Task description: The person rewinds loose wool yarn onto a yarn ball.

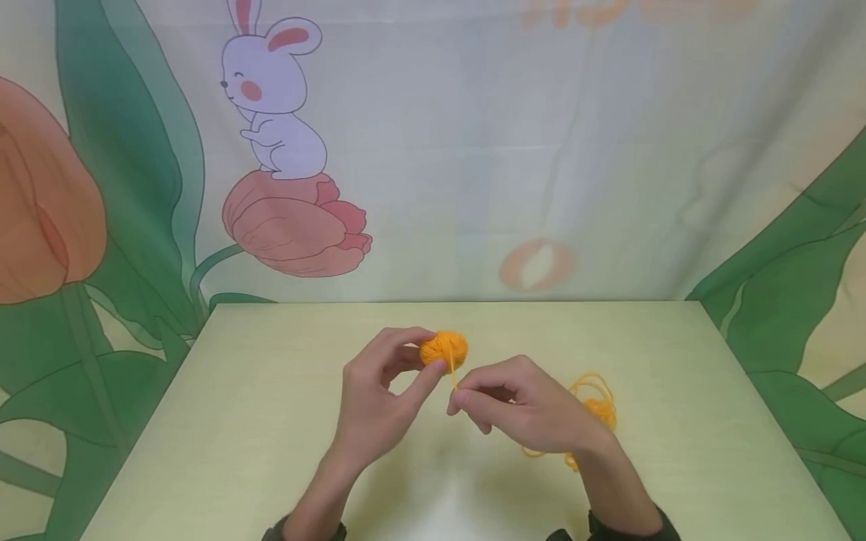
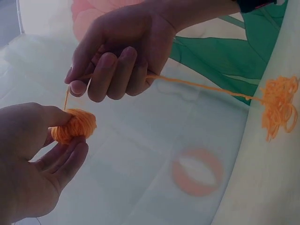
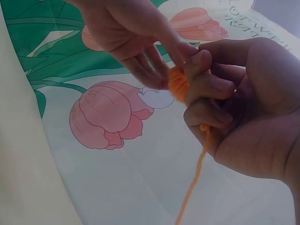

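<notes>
Head view: ball of orange yarn (image 1: 443,351) held up over the desk (image 1: 257,458), near centre. Left hand (image 1: 373,406): grip clamped on the ball, thumb on the near side, fingers round the far side. Right hand (image 1: 531,409): just beside it, grip together, thumb and forefinger pinching a strand (image 1: 452,379) that runs down from the ball's front. Heap of loose yarn (image 1: 601,411) on the desk, partly hidden by the right wrist; loops spread around it. Dark sleeves (image 1: 632,526) at both wrists. Behind the desk, a printed backdrop (image 1: 440,150) with a white rabbit (image 1: 274,98) seated on a pink tulip (image 1: 291,225).

Left wrist view: ball sits between left thumb and fingertips, windings visible. Strand short and taut from ball to right thumb and forefinger; it passes through the right hand, comes out at the little-finger side and runs to the heap on the desk.

Right wrist view: right fingers curled around the strand, which trails downward out of the picture. Ball partly covered by these fingers; left hand beyond, touching it. Backdrop carries lettering (image 3: 257,23), not fully legible.
</notes>
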A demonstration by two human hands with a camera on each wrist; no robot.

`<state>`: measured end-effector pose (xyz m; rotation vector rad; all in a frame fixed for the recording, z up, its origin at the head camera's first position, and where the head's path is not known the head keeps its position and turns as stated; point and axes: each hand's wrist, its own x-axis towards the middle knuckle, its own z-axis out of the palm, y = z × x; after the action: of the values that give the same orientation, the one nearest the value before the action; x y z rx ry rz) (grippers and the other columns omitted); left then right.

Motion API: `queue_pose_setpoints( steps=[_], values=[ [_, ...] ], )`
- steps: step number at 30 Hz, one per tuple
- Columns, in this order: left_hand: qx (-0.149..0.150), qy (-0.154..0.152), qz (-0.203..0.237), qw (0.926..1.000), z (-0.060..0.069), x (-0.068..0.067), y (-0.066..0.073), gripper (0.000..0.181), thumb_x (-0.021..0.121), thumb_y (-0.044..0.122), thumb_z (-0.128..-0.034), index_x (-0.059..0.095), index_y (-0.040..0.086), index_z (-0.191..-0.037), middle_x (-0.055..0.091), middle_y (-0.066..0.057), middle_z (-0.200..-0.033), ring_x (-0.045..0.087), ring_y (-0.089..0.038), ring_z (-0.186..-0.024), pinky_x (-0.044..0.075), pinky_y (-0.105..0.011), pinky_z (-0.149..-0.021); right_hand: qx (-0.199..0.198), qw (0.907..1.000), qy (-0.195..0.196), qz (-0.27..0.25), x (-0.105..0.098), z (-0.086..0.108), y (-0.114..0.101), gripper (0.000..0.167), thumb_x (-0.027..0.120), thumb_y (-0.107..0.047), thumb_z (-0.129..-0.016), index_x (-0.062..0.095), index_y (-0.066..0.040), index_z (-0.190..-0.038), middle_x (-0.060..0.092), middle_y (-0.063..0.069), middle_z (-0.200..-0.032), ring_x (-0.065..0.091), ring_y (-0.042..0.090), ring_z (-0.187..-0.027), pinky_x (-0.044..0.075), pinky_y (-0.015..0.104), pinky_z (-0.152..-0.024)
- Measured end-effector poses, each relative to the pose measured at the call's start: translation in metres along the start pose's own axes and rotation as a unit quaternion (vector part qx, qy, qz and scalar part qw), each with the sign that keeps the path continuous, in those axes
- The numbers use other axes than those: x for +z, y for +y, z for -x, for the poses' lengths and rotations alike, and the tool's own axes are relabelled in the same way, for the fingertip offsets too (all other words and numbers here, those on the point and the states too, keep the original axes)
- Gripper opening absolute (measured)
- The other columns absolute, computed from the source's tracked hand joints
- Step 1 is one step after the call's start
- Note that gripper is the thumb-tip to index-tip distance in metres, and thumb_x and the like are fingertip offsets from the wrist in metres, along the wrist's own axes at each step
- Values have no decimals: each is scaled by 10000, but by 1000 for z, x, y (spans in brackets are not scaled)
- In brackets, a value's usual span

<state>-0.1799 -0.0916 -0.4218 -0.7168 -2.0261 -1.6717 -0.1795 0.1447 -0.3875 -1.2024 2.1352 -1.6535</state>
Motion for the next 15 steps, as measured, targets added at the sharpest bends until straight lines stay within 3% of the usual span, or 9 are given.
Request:
queue_pose_setpoints(
  steps=[8, 15],
  values=[
    [-825, 12, 1035, 9912, 0, -4, 10, 360, 797, -80, -987, 725, 40, -1319, 766, -103, -1248, 819, -194, -968, 721, -325, -968, 412, 9987, -244, -162, 0, -6, 13, 240, 599, -79, -1141, 820, -113, -1055, 583, 101, -703, 418, 65, -597, 402, 192, -589],
    [-838, -478, 1508, 9838, 1, -9, 13, 328, 764, -73, -1014, 716, 7, -1328, 765, -40, -1247, 808, -205, -977, 726, -302, -911, 664, 9944, -347, -748, -7, -8, 31, 219, 594, -39, -1125, 804, -34, -1062, 559, 190, -712, 400, 88, -587, 358, 188, -573]
  ],
)
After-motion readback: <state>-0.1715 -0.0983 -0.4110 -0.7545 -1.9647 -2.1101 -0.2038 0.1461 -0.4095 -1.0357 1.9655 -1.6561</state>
